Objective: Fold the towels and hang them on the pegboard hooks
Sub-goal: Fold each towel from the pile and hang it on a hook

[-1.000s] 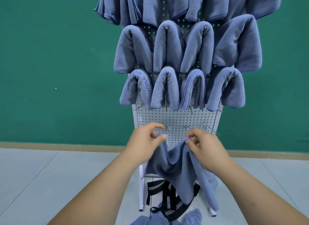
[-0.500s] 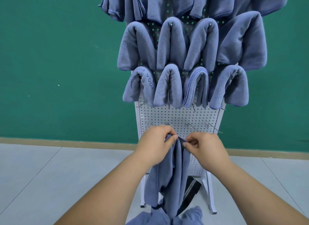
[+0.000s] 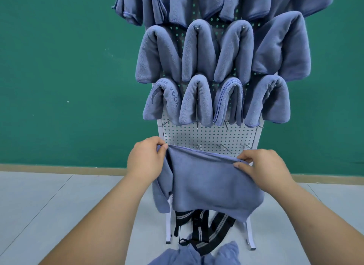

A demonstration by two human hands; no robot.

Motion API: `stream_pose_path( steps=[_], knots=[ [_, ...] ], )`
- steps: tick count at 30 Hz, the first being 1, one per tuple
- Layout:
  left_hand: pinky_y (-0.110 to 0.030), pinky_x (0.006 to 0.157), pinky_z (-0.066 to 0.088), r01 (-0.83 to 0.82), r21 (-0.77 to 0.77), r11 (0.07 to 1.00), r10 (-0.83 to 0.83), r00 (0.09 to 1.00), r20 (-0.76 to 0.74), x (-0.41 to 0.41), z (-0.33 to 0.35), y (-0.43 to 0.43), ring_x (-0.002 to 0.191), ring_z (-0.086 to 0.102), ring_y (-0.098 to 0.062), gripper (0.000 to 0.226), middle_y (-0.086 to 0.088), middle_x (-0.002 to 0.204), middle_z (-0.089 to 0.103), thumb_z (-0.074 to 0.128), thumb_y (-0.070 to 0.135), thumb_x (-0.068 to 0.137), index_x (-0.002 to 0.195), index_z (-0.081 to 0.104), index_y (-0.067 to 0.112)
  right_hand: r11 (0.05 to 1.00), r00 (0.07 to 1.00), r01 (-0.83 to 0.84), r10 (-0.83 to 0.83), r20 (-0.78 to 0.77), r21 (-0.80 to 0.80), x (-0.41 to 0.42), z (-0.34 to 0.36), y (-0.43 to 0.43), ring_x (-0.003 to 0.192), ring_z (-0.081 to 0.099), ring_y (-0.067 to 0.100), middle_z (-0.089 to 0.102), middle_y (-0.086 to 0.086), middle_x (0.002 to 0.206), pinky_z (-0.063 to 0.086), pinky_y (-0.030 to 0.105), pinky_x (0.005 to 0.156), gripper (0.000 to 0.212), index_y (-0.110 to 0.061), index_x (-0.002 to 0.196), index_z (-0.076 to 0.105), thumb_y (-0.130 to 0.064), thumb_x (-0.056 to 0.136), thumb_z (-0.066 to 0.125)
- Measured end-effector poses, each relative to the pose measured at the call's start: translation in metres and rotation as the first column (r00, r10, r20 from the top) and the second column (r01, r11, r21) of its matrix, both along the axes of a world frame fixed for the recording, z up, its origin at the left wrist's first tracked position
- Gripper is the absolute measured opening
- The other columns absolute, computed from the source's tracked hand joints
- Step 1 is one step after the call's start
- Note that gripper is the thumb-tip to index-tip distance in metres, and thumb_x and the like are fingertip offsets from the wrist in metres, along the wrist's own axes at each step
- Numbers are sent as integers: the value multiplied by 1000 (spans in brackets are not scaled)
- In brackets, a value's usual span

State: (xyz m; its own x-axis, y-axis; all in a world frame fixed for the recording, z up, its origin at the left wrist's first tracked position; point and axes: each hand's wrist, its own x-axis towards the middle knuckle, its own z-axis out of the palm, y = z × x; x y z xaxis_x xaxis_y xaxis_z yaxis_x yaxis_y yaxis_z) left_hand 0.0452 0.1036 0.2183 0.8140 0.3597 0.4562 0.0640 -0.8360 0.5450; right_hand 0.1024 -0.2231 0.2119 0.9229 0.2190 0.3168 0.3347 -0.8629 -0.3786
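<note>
Both my left hand (image 3: 145, 160) and right hand (image 3: 262, 166) pinch the top corners of a blue towel (image 3: 208, 184) spread before the pegboard (image 3: 206, 136), upper rows filled, lower hooks (image 3: 224, 147) bare, more towels (image 3: 195, 255) waiting below.

Behind everything runs a deep green wall (image 3: 59, 71), flat and plain, with a tiny pale speck on its left half. At its foot sits a tan baseboard (image 3: 59, 168), stretching right across. Below that, pale grey floor tiles (image 3: 49, 205) with thin seams. Down low at centre, black straps with grey stripes (image 3: 199, 231) dangle in loops just above the floor.
</note>
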Motion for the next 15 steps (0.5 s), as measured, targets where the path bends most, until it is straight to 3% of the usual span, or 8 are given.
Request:
stream_pose_path(
  steps=[4, 9, 12, 15],
  knots=[
    [-35, 71, 53, -110, -45, 993, 107, 992, -62, 4, -8, 11, 85, 63, -25, 13, 10, 81, 69, 64, 32, 98, 87, 68, 33, 984, 993, -14, 34, -114, 176, 1, 4, -10, 71, 65, 5, 71, -14, 69, 55, 30, 66, 17, -36, 73, 75, -45, 79, 89],
    [-29, 65, 48, -87, -98, 991, 65, 976, -208, 5, -13, 14, 77, 63, -19, 14, 8, 73, 68, 66, 26, 96, 83, 72, 28, 878, 904, -102, 278, -324, 467, -10, 13, -5, 61, 54, 13, 70, 4, 71, 43, 30, 62, 17, -27, 87, 75, -36, 81, 89],
    [-27, 60, 44, -49, -249, 967, -14, 969, -246, 4, -16, 11, 63, 59, -13, 11, 10, 63, 64, 73, 23, 93, 83, 75, 26, 813, 891, -86, 321, -320, 575, -15, 17, 1, 61, 45, 17, 62, 2, 67, 35, 30, 56, 16, -25, 94, 71, -32, 88, 84],
    [-43, 70, 63, 61, -535, 843, -198, 959, -202, 2, -16, 4, 63, 63, -21, 6, -5, 72, 68, 78, 18, 92, 88, 77, 22, 761, 872, -103, 380, -311, 641, -20, 20, 12, 68, 46, 17, 64, 8, 71, 34, 32, 64, 11, -24, 94, 73, -31, 91, 81]
  ],
)
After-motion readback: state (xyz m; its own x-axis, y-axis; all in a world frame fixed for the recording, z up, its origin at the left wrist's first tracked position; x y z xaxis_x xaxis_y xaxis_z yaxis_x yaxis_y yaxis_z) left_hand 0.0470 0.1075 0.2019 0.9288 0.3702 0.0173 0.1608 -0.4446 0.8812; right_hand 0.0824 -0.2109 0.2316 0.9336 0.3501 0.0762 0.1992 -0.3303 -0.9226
